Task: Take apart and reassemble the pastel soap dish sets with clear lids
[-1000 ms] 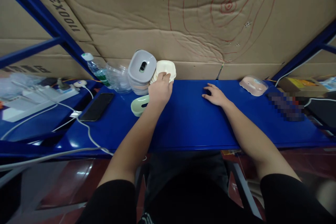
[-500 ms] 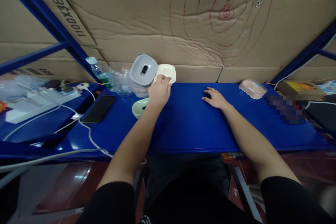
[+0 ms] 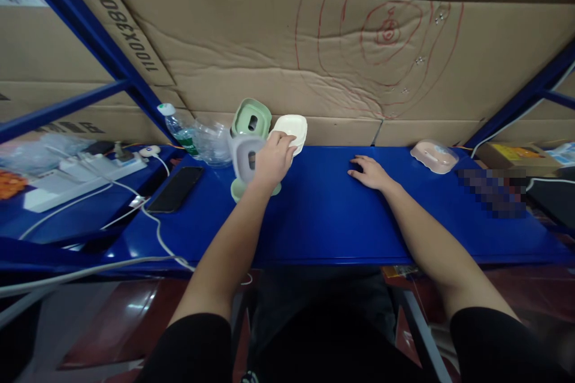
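My left hand (image 3: 274,158) has its fingers closed on the edge of a cream soap dish (image 3: 294,124) near the back of the blue table. Just left of it, a grey dish with an oval hole (image 3: 240,152) leans forward at a tilt, partly behind my hand. Behind that stands a green dish with a similar hole (image 3: 245,112). Another green dish (image 3: 236,190) lies under the grey one, mostly covered. My right hand (image 3: 369,172) rests on the table, fingers spread and holding nothing.
A water bottle (image 3: 179,131) and clear plastic covers (image 3: 213,142) stand left of the dishes. A black phone (image 3: 176,190), white cables and a power strip (image 3: 85,176) lie further left. At the right back sits a pink dish with a clear cover (image 3: 435,155). Cardboard (image 3: 224,30) walls the back.
The grey dish has slid forward and down from the top of the stack, exposing the green one behind. My left hand keeps hold of the cream dish, which has tilted. My right hand stays put.
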Motion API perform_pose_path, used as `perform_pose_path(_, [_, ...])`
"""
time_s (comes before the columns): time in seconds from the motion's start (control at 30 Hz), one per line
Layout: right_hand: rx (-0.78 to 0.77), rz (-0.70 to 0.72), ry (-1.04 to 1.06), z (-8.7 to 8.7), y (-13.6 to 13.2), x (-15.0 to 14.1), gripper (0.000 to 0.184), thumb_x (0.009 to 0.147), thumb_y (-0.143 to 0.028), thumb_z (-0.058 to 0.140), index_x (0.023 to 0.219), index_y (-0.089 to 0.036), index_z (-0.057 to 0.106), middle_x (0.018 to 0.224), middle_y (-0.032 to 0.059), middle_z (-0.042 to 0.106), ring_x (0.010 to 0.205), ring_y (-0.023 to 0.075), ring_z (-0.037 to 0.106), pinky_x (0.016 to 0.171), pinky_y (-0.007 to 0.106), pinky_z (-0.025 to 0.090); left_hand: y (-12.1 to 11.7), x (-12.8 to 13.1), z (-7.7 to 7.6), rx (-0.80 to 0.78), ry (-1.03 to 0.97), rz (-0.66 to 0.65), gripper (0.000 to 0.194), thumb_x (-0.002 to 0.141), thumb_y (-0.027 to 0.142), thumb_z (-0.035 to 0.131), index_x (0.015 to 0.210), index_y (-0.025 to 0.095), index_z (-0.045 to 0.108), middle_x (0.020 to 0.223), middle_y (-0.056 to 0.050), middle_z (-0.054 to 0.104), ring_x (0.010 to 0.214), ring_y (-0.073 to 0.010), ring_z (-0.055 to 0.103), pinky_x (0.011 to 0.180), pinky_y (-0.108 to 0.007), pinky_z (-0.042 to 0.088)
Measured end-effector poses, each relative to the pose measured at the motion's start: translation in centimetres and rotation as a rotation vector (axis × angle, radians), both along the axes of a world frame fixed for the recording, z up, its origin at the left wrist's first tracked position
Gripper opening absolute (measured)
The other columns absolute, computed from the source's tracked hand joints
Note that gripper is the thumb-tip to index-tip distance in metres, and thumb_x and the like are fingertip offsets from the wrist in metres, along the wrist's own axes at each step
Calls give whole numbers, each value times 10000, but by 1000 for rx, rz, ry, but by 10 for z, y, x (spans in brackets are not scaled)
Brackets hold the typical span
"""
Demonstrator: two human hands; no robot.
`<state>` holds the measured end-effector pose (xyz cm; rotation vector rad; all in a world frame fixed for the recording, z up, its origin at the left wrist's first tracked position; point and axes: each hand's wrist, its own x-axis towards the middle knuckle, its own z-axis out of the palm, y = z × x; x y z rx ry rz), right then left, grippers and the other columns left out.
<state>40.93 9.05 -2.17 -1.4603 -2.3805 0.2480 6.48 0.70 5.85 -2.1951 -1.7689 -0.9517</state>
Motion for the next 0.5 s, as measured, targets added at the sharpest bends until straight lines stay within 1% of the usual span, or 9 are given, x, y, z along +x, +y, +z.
perform_pose_path(0.17, [-7,2,-54,3,-2,-1,585,1000,-495,626,1460,-135,651,1587,219,572,1508,375,509,1247,542,394,8,-14,-9,139,-26,-79,312,1072,327,550,1337,197,650,1309,-140,641,1157,-262,676,949,-360,562])
perform_pose_path(0.33, [-7,2,-57,2,-1,0,581,1003,-499,627,1460,-141,653,1595,219,564,1498,376,520,1248,538,391,13,-17,-17,250,-55,-139,301,1068,322,558,1310,172,656,1260,-159,649,1125,-258,684,960,-361,558])
perform_pose_path(0.4, [-6,2,-53,1,0,0,579,1002,-501,629,1456,-143,656,1596,219,563,1497,376,520,1248,539,392,12,-17,-19,274,-60,-149,299,1066,314,562,1311,172,657,1261,-160,650,1148,-258,680,980,-360,556])
perform_pose_path(0.5, [-4,5,-51,-1,2,1,576,1000,-501,632,1452,-144,658,1585,220,574,1499,373,518,1248,541,392,11,-15,-20,260,-59,-155,304,1065,315,570,1323,178,654,1271,-156,647,1174,-257,676,1007,-363,554])
